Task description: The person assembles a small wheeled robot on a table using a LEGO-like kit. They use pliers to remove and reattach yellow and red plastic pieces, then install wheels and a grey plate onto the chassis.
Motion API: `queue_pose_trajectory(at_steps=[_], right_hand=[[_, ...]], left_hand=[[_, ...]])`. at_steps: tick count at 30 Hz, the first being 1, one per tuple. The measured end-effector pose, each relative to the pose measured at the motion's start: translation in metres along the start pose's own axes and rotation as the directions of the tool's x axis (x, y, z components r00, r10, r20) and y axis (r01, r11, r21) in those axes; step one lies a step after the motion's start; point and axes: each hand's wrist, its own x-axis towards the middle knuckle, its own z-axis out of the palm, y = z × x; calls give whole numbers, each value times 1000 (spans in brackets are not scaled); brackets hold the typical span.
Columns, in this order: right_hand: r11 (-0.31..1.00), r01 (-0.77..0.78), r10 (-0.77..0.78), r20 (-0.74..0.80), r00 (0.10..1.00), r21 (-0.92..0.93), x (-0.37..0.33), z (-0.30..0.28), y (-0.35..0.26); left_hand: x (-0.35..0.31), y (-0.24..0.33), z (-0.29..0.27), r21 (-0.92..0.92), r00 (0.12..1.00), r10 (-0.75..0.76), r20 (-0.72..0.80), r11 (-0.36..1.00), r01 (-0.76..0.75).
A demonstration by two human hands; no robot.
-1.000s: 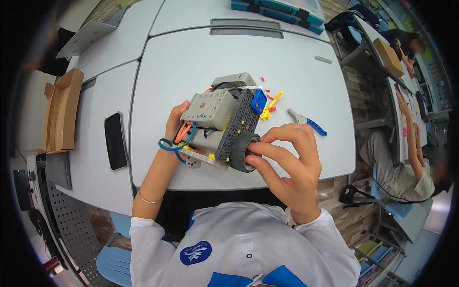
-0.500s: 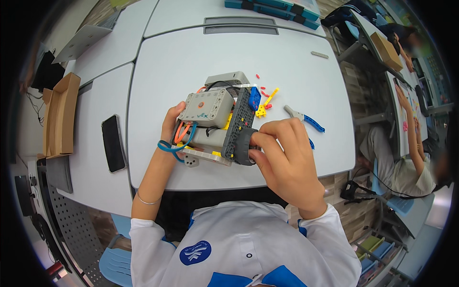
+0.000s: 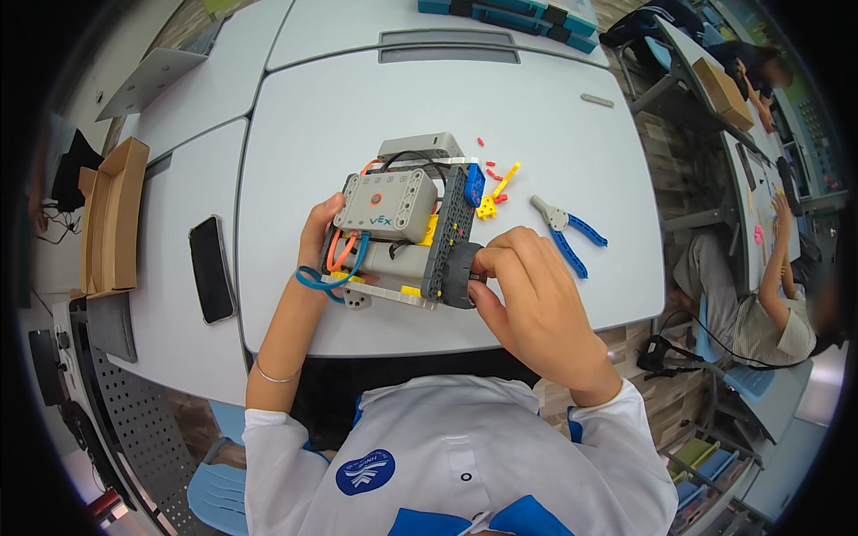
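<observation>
A grey toy robot (image 3: pixel 386 205) with orange, blue and black cables rests at the middle of the white table. My left hand (image 3: pixel 320 228) is wrapped round its left side; most of those fingers are hidden behind it. At the robot's near right corner, my right hand (image 3: pixel 527 290) pinches a dark grey wheel (image 3: pixel 458 275) between thumb and fingers. The wheel sits against the outside of a dark perforated beam (image 3: pixel 451 214). Just beyond lie a yellow piece (image 3: pixel 487 208) and several small red pins (image 3: pixel 500 198). Blue-handled pliers (image 3: pixel 572 232) lie to the right with handles spread.
A black phone (image 3: pixel 212 270) and an open cardboard box (image 3: pixel 114 219) are on the left tables. Teal cases (image 3: pixel 509 20) stand at the far edge, and a grey strip (image 3: pixel 597 101) lies far right. Another person's arms (image 3: pixel 779 259) are at a table on the right.
My right hand has shifted slightly right and down, still on the wheel, which shows more of its tread. More of the pliers is uncovered.
</observation>
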Motion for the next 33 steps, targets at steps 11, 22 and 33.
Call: queue_pose_trajectory(at_steps=[11,22,33], right_hand=[[833,-458,363,319,875,309,3,-16,17],[454,-671,495,461,737,586,-7,3,42],[435,-584,479,372,795,686,-11,11,43]], left_hand=[[-13,5,-6,200,991,19,132,979,-46],[0,2,-8,276,967,21,253,957,-93],[-2,-1,-5,247,982,20,190,967,-67]])
